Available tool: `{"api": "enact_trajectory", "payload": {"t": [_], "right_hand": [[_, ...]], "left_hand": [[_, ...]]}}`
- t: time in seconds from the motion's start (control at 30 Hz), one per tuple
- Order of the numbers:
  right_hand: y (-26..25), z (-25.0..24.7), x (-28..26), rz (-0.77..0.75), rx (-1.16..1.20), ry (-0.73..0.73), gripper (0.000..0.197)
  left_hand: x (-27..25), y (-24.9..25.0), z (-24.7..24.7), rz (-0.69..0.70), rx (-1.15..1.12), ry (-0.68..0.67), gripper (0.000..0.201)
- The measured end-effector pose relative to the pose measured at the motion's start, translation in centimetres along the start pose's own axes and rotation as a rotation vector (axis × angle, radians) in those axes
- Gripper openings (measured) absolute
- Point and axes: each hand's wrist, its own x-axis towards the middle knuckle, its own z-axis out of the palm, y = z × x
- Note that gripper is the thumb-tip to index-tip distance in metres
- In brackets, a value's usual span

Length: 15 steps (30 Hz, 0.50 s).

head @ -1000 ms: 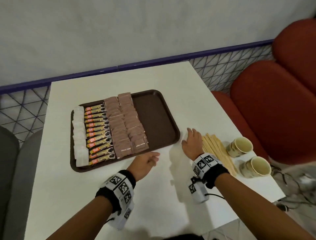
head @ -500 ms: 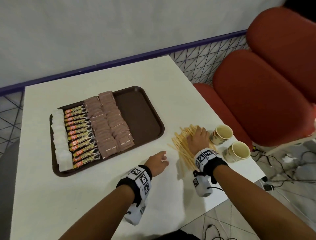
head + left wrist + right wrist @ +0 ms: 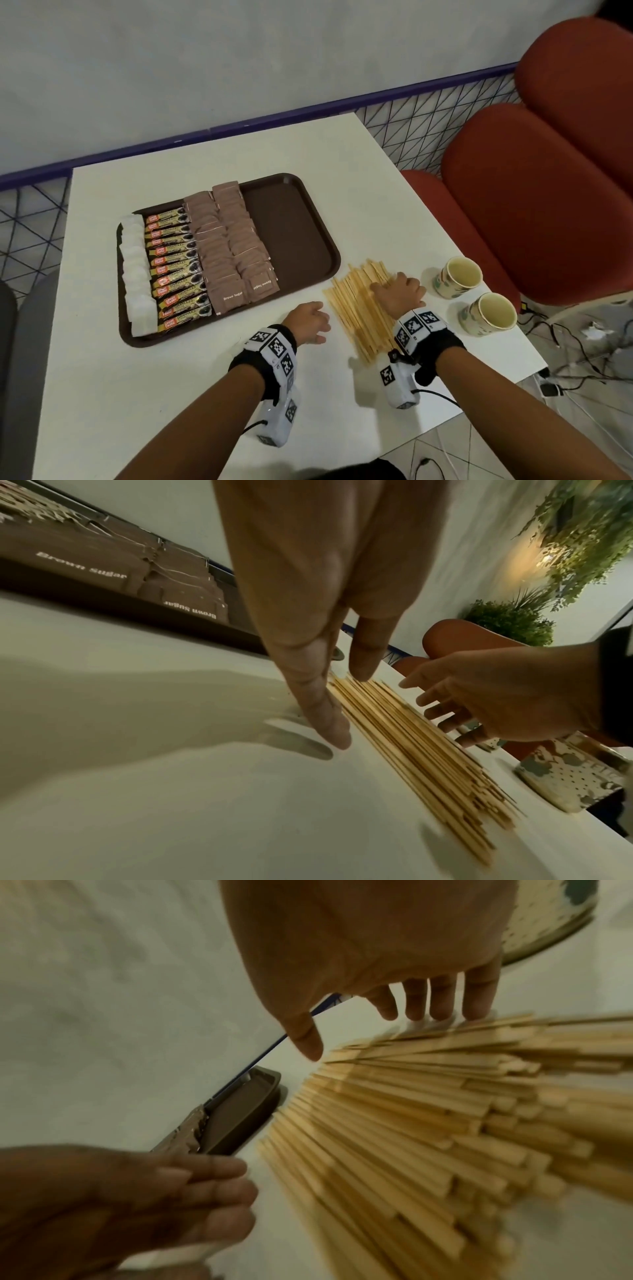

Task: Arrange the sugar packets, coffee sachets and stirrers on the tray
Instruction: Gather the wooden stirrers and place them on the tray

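A brown tray (image 3: pixel 301 219) holds a column of white sugar packets (image 3: pixel 135 270), a column of coffee sachets (image 3: pixel 174 263) and two columns of brown sugar packets (image 3: pixel 233 246); its right third is bare. A fanned pile of wooden stirrers (image 3: pixel 356 308) lies on the white table just right of the tray. My right hand (image 3: pixel 394 287) lies flat on the pile, straight fingertips (image 3: pixel 476 1010) pressing the stirrers (image 3: pixel 411 1123). My left hand (image 3: pixel 315 322) has straight fingers (image 3: pixel 325 710) touching the left edge of the stirrers (image 3: pixel 411 750). Neither hand holds anything.
Two paper cups (image 3: pixel 460 275) (image 3: pixel 493 313) stand close to the table's right edge, just right of my right hand. Red chairs (image 3: pixel 513 205) sit beyond that edge, with cables on the floor below. The tray's corner (image 3: pixel 240 1110) is close to the pile.
My right hand went onto the stirrers and swept them left toward the tray, fanning them out. My left hand left the tray's front edge and came to the pile's left side.
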Motion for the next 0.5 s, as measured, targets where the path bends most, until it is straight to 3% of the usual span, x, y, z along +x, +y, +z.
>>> {"api": "enact_trajectory", "payload": {"t": [0.2,0.33,0.5], "right_hand": [[-1.0,2.0,-2.7,-0.064,-0.160,0.042,0.087],[-1.1,3.1,-3.5,-0.107,-0.169,-0.053,0.081],[-2.9,4.6,-4.7,0.000,-0.070,-0.026,0.048]], "left_hand": [[0.7,-0.1,1.3,-0.001,-0.042,-0.037,0.050],[0.6,0.4,2.1,0.000,-0.058,-0.083,0.023],[0.8,0.6,2.4,-0.011,-0.145,-0.093,0.033]]}}
